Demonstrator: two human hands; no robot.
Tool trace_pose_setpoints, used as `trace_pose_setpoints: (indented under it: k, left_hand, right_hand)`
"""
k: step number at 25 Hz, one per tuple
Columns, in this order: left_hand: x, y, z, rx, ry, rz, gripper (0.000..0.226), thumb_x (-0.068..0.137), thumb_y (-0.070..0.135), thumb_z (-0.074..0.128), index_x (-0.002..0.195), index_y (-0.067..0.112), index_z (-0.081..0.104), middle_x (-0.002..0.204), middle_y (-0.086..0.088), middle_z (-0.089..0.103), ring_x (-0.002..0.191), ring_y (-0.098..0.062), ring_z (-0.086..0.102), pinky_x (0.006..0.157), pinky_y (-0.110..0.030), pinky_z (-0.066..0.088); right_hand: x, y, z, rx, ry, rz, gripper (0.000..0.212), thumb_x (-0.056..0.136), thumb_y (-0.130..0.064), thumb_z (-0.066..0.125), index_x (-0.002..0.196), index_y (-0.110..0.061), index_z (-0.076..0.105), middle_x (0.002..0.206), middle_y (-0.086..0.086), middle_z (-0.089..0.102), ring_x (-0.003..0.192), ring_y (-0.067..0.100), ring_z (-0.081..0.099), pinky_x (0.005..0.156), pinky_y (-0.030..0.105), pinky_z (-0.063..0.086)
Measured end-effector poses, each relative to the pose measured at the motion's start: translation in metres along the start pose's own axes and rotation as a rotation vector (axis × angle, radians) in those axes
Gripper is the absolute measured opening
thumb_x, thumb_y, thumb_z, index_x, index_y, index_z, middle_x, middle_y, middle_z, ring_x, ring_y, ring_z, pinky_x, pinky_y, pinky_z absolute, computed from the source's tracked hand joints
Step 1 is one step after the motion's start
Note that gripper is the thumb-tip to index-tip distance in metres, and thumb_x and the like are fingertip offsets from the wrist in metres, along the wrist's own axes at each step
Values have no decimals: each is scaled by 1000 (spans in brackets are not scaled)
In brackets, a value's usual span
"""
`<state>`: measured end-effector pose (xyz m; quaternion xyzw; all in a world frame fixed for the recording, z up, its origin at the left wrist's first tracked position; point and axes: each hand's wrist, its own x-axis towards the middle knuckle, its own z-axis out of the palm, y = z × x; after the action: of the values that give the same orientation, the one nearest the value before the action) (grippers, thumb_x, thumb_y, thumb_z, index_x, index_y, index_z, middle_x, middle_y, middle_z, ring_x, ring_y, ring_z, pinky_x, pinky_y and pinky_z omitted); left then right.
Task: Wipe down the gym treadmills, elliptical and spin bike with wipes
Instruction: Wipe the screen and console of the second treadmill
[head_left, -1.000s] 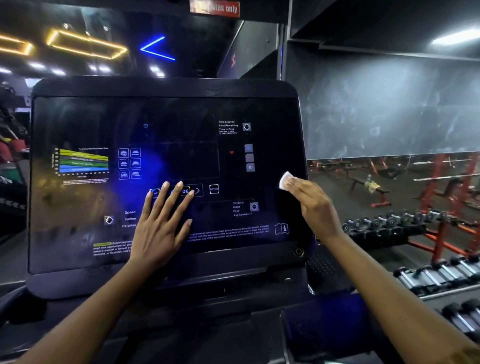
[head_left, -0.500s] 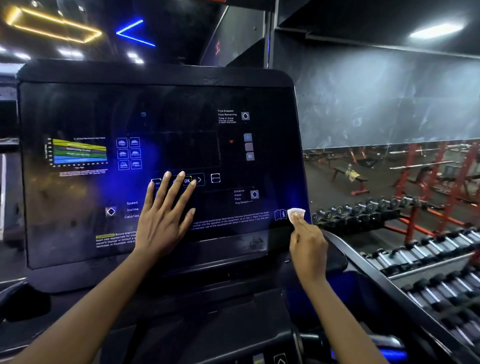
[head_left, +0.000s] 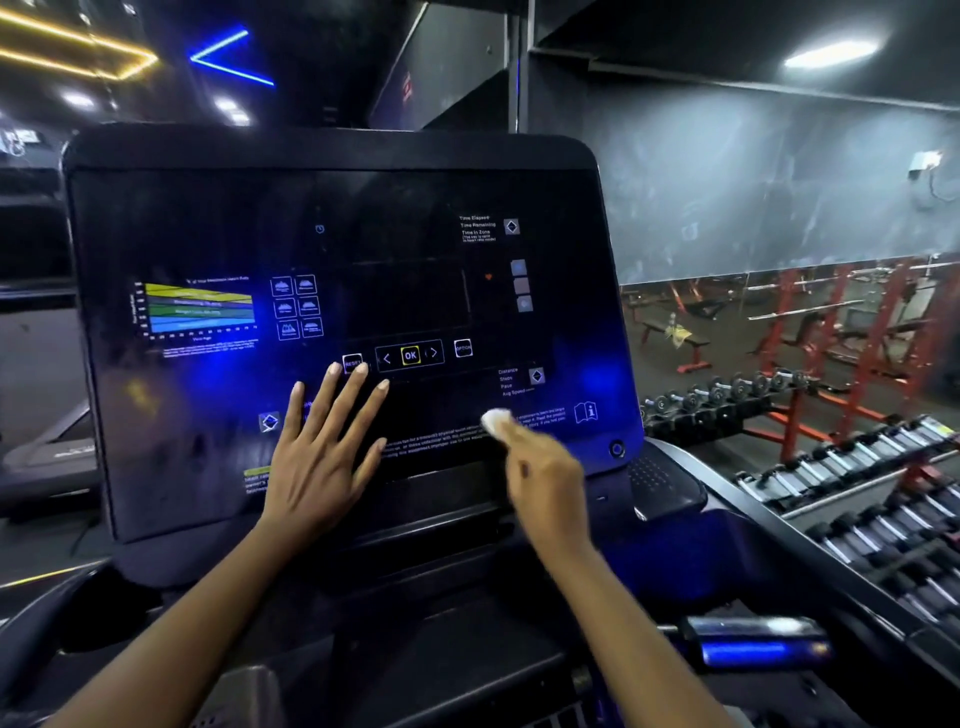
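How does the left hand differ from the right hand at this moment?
The left hand lies open, fingers spread flat on the console; the right hand pinches a white wipe. The left hand looks sharp, the right hand blurred. Both are over the console's lower part.

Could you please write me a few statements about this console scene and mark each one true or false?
1. The left hand lies flat on the console, fingers straight. True.
2. The right hand holds a wipe against the console's lower right part. True.
3. The wipe is blue. False: it is white.
4. The left hand covers the OK button. False: the button shows uncovered above the fingertips.
5. Dumbbell racks stand to the console's right. True.
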<state>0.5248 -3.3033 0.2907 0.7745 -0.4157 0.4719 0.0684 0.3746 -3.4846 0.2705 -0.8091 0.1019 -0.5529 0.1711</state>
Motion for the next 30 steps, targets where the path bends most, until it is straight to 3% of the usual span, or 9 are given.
trace_pose_setpoints:
  k: [3, 5, 7, 10, 14, 17, 20, 25, 30]
  left_hand:
    - [-4, -3, -1, 33, 2, 10, 58, 96, 43, 27, 146, 14, 32, 155, -7, 24, 144, -27, 18, 116, -49, 12]
    - [-3, -2, -1, 36, 7, 13, 59, 94, 42, 30, 147, 14, 32, 155, -8, 23, 144, -27, 17, 116, -50, 13]
    - [-4, -2, 0, 35, 9, 10, 60, 94, 42, 31, 147, 14, 32, 156, -8, 22, 145, -27, 16, 116, -51, 13]
    - [-4, -3, 1, 39, 9, 13, 60, 94, 42, 31, 147, 14, 31, 156, -8, 22, 145, -28, 16, 116, -51, 13]
    - [-4, -2, 1, 44, 5, 13, 60, 95, 43, 29, 147, 14, 31, 156, -9, 22, 144, -28, 16, 116, -50, 12]
    - [-5, -1, 0, 33, 10, 6, 60, 94, 42, 30, 147, 14, 31, 155, -9, 23, 144, -28, 16, 116, -50, 11]
    - [-5, -2, -1, 37, 13, 13, 60, 94, 42, 31, 147, 13, 30, 155, -9, 23, 144, -28, 17, 116, -50, 11]
    - [-4, -2, 1, 29, 18, 10, 61, 94, 43, 30, 147, 13, 30, 155, -9, 23, 144, -28, 16, 116, -50, 10]
    - [-5, -2, 1, 36, 17, 20, 60, 95, 44, 26, 147, 13, 31, 155, -10, 23, 144, -29, 18, 116, -50, 11]
  right_hand:
    - [53, 42, -19, -50, 195, 180, 40, 82, 11, 58, 118, -5, 63, 111, 9, 67, 97, 19, 64, 91, 13, 40]
    - [68, 58, -16, -154, 195, 192, 41, 81, 14, 56, 117, -3, 63, 109, 14, 67, 94, 30, 65, 85, 26, 48]
    - [54, 49, -1, -214, 167, 160, 44, 74, 17, 61, 113, -2, 65, 104, 17, 69, 83, 32, 65, 76, 32, 53]
    - [5, 9, 23, -129, 99, 53, 44, 69, 16, 65, 110, -3, 67, 101, 13, 70, 78, 26, 65, 80, 24, 48]
    - [-24, -20, 23, -58, -67, -182, 34, 82, -5, 47, 107, -6, 69, 102, 6, 71, 86, 17, 64, 85, 18, 48]
    - [26, 17, 1, -84, 131, 2, 33, 81, 4, 51, 108, -4, 68, 102, 10, 70, 92, 17, 65, 95, 11, 37]
    - [76, 55, -11, -188, 198, 169, 40, 80, 13, 53, 115, -4, 65, 111, 12, 67, 100, 26, 63, 92, 23, 43]
    - [45, 23, 19, -300, 72, -76, 39, 80, -1, 45, 111, -7, 68, 105, 8, 69, 74, 23, 63, 68, 27, 52]
    - [-25, -8, 26, -207, -185, -321, 50, 64, 9, 74, 111, -7, 68, 111, 6, 68, 92, 20, 66, 74, 28, 56]
